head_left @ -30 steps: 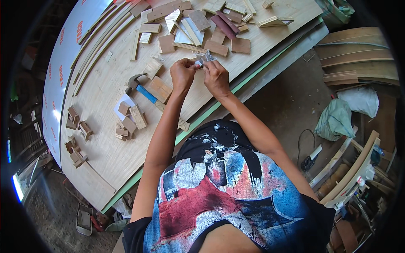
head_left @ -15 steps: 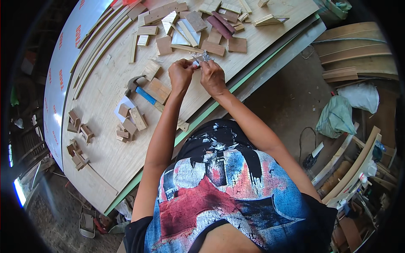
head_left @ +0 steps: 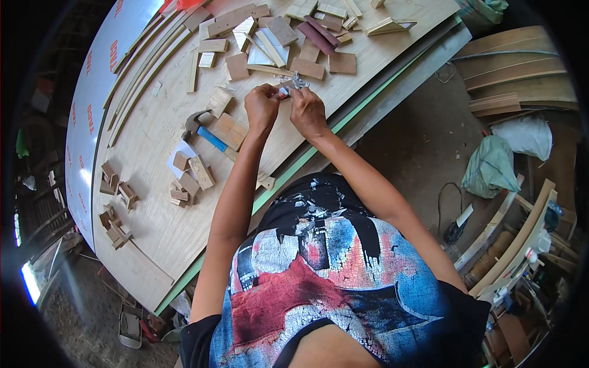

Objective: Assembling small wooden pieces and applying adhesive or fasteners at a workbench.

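Overall, the largest item is the broad bench (head_left: 144, 147) topped with pale wood-grain board, running diagonally in front of the person. Along its far left side lies a glossy white sheet (head_left: 80, 162) with red print. On the floor at right are curved brown wooden panels (head_left: 515, 55), with a pale green woven sack (head_left: 491, 165) and a white plastic sack (head_left: 524, 136) nearer the person. Long, thin pale wooden strips (head_left: 147, 67) lie near the white sheet. A claw hammer with a blue-and-wood handle (head_left: 211, 138) rests beside a flat brown wooden block (head_left: 230, 130); the left forearm covers part of its handle.

Both hands are held close together over the bench, just short of the scattered wooden offcuts (head_left: 282, 30). The right hand (head_left: 308, 113) has its fingers bent and gripping a piece of crinkled clear plastic (head_left: 299, 81), which shows just beyond them. The left hand (head_left: 261, 110) has thumb and fingers pinched on a small white item (head_left: 284, 91), located between the hands, beside the plastic. Its exact kind cannot be told; the fingers partly hide it.
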